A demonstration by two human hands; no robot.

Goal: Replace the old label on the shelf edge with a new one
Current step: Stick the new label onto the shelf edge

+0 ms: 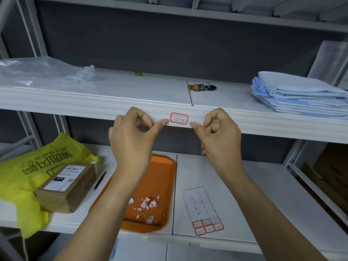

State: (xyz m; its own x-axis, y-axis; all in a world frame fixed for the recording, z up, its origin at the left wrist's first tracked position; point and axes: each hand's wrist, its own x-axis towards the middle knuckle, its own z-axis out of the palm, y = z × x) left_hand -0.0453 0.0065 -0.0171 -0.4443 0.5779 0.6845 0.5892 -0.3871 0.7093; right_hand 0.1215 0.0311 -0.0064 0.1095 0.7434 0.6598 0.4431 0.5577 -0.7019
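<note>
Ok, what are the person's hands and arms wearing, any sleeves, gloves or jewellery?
Nothing that shows. The left hand and right hand are bare, with no gloves or rings, and the left forearm and right forearm are bare to the picture's lower edge: no sleeves, watch or bracelet.

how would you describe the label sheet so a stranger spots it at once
Look at the lower white shelf, on the panel right of the orange tray. The label sheet lies flat there: pale backing paper, mostly peeled, with five red-bordered labels left at its near end, unlike the torn scraps in the tray.
</note>
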